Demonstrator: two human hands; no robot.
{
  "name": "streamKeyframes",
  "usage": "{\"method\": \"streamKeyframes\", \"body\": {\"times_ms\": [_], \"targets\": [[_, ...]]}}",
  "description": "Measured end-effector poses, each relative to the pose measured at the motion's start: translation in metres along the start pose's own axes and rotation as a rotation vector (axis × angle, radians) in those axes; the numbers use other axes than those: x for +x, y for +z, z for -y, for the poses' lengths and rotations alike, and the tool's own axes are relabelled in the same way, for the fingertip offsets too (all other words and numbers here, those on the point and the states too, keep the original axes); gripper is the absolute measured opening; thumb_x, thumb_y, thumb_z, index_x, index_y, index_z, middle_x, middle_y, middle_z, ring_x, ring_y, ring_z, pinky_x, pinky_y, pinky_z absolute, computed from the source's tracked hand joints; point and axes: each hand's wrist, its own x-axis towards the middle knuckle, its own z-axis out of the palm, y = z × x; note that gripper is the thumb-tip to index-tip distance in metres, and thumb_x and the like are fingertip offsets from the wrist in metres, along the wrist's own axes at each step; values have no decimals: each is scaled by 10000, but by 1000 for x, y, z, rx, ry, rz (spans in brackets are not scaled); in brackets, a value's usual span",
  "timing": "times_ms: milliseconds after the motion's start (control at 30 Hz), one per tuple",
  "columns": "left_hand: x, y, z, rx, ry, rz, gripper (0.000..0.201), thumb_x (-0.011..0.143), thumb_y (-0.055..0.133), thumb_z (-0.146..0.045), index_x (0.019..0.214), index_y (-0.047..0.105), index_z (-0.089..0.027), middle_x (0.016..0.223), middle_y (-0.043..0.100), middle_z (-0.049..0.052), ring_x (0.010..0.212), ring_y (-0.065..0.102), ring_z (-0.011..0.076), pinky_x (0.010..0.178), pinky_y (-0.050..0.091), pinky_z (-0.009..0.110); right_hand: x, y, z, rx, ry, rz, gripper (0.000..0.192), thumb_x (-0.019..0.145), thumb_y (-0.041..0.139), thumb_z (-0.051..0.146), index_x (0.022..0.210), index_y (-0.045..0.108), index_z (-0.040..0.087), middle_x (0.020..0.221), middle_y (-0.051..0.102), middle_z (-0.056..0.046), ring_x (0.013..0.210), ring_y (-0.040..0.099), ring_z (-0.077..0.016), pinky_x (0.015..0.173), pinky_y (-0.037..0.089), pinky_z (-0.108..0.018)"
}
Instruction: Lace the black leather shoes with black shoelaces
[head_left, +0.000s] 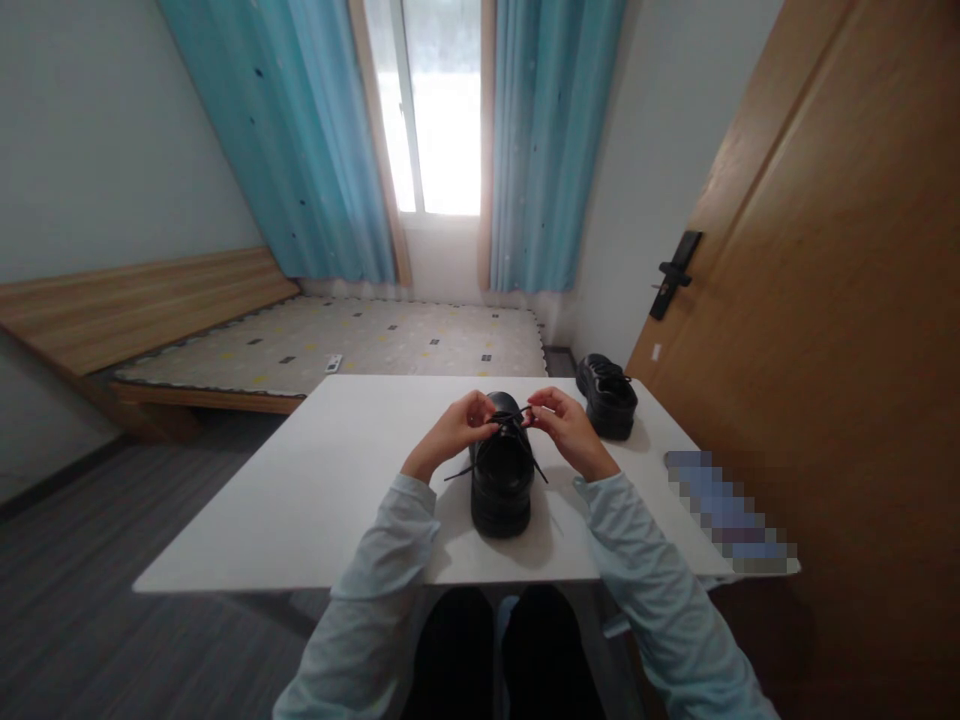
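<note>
A black lace-up shoe (501, 510) stands upright on the white table in front of me, its heel towards me and its toe pointing away. My left hand (466, 420) is at the left side of the laces, fingers pinched on a black shoelace. From the right, my right hand (559, 418) pinches the shoelace (519, 411) too, which runs between the two hands above the tongue. Loose lace ends hang out on both sides of the shoe opening. A second black shoe (609, 400) rests farther back, right of my right hand.
The white table (300, 500) reaches close to a wooden door (810, 300) on the right. A pixelated flat item (720, 505) lies along the table's right edge. Beyond the table is a bed (375, 340) with a small white object (334, 364) on it.
</note>
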Motion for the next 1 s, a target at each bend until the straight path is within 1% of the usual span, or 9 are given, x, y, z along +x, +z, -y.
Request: {"method": "streamKeyframes", "body": {"times_ms": [67,133,367,433,533,700,833,900,1000], "targets": [[-1,0,-1,-43,-7,30,220,676,650,-251,784,477,-169,706,500,-29,631,456,94,589,354,218,0,1,1,12,0,-17,249,704,706,349,853,573,200,747,615,11,712,600,-128,734,529,-313],[-1,0,0,-71,-6,23,204,673,629,-225,771,459,-173,716,497,-28,650,462,96,599,355,218,-1,3,3,26,14,-27,260,693,713,359,842,565,205,748,609,10,723,597,-131,725,531,-310],[3,2,6,-116,46,-99,181,703,607,-254,742,447,-177,712,492,-31,663,499,102,607,383,225,-5,9,11,98,36,-18,376,551,782,219,860,569,221,766,605,20,773,601,-143,754,534,-316],[3,5,5,-121,40,-126,173,713,594,-247,747,438,-181,700,490,-34,653,515,103,595,386,222,-4,8,9,76,23,-37,342,579,760,230,861,569,216,775,611,9,788,607,-155,721,535,-311],[2,8,3,-97,40,-161,137,734,563,-230,755,436,-184,673,488,-41,600,499,89,559,372,209,-2,7,5,22,-14,-71,299,623,727,256,870,564,208,791,636,-15,782,614,-169,608,496,-267],[3,7,7,1,90,-263,105,710,550,-161,763,463,-183,625,459,-57,551,448,73,528,357,193,0,6,3,-32,-58,-102,270,647,719,280,858,576,191,789,669,-36,686,599,-148,491,391,-224],[4,5,10,29,118,-338,112,700,573,-162,772,489,-181,698,501,-36,643,516,90,572,420,196,0,7,8,-58,-47,-124,300,620,746,312,835,583,180,786,682,-42,558,540,-100,446,355,-209],[4,6,9,-12,123,-339,113,714,581,-185,783,491,-179,758,530,-22,695,566,103,598,457,208,-1,8,10,-65,-41,-135,305,609,755,315,818,584,172,794,691,-42,486,487,-68,425,340,-203],[3,7,6,-67,102,-309,133,747,584,-234,813,484,-178,764,543,-26,625,594,96,580,479,220,-1,9,11,-69,-52,-141,286,613,753,306,800,590,164,807,699,-39,436,447,-43,399,316,-191]]}}
